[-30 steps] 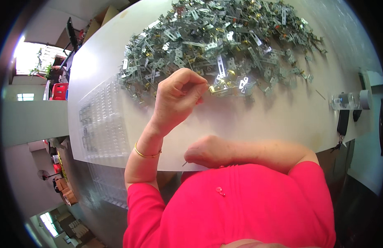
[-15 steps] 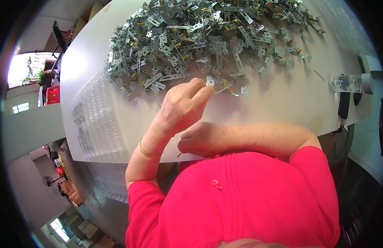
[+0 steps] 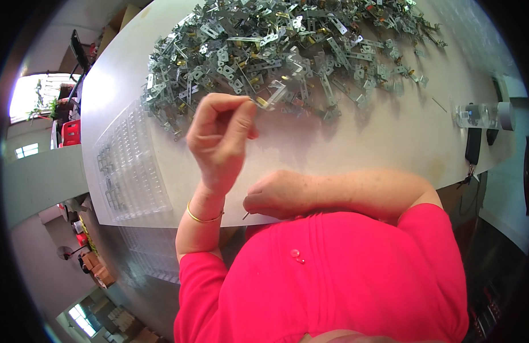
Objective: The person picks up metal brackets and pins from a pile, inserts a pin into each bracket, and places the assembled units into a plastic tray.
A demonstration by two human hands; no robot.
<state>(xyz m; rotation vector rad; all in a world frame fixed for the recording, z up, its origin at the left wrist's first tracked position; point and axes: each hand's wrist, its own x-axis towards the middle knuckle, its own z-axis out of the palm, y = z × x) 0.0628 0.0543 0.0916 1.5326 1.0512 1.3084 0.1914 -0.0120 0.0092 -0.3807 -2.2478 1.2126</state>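
My left hand point(image 3: 218, 143), with a gold bangle on its wrist, is raised over the near edge of a big heap of small metal brackets point(image 3: 230, 63). Between thumb and forefinger it pinches a metal bracket point(image 3: 276, 94), silvery with a brass-coloured bit, slightly blurred. My right hand point(image 3: 278, 194) rests closed at the table's front edge, close to my body. From its fingers pokes the tip of a thin rod point(image 3: 245, 216); the remainder is hidden in the fist.
A clear plastic tray point(image 3: 133, 166) with rows of pockets lies left on the white table point(image 3: 356, 148), some pockets holding metal parts. At the right are a clear bottle point(image 3: 478, 116), a dark key holder point(image 3: 474, 146) and a loose thin rod point(image 3: 439, 104).
My left hand has moved left and turned, lifting the bracket from the heap's near edge. Some parts there have shifted. The right hand stays nearly in place.
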